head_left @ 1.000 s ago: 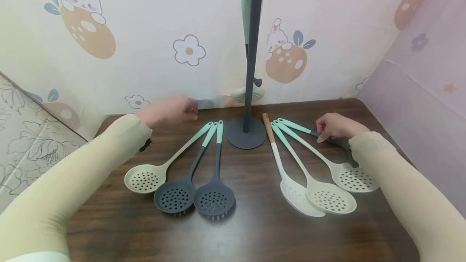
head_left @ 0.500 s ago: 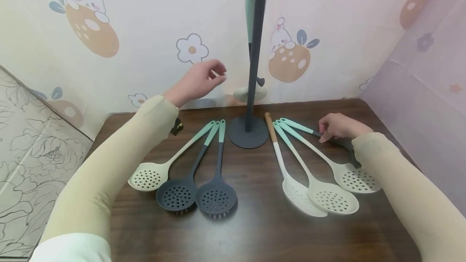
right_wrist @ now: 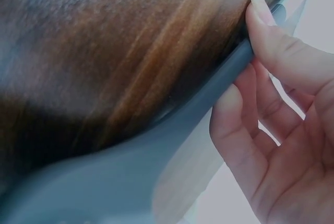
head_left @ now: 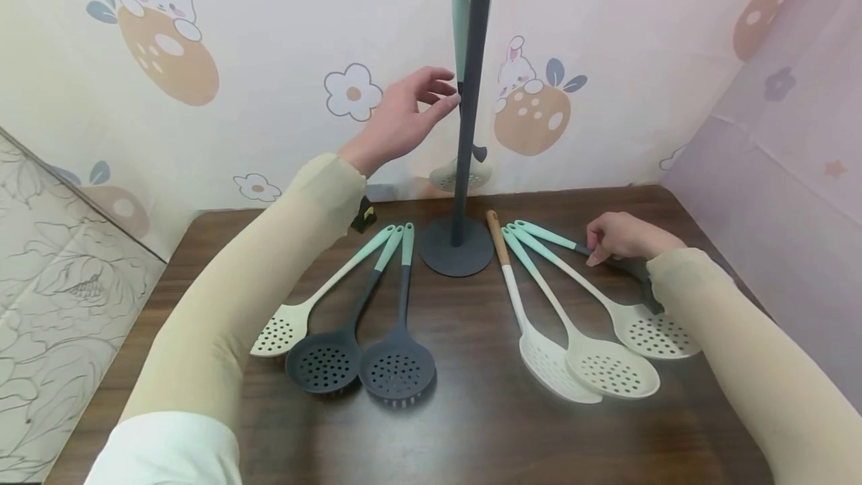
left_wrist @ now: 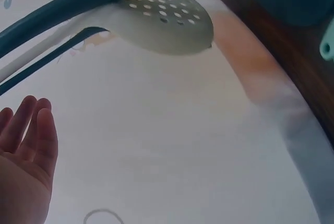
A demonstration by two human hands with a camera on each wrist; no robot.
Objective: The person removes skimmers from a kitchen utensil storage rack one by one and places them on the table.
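My left hand (head_left: 407,114) is raised beside the dark utensil stand (head_left: 471,126), its fingers loosely extended. The fingertips are close to a hanging mint handle (head_left: 461,28) with a dark shaft. In the left wrist view, that hand (left_wrist: 26,153) holds nothing and looks apart from the hanging shafts. A cream skimmer (left_wrist: 172,31) hangs there too. On the right, my right hand (head_left: 626,236) pinches a dark grey utensil (head_left: 582,248) with a mint handle end, lying on the table. The right wrist view shows thumb and fingers around its shaft (right_wrist: 224,72); the sleeve hides much of its head.
Left of the stand's round base (head_left: 444,249) lie a cream skimmer (head_left: 277,331) and two dark grey skimmers (head_left: 323,361). Right of it lie a wooden-handled white turner (head_left: 552,365) and two cream skimmers (head_left: 613,367). A patterned curtain (head_left: 283,36) stands behind the table.
My left hand has risen from low over the table's back left, moving right to the stand's hanging utensils. The right hand keeps its hold on the grey utensil and has hardly moved.
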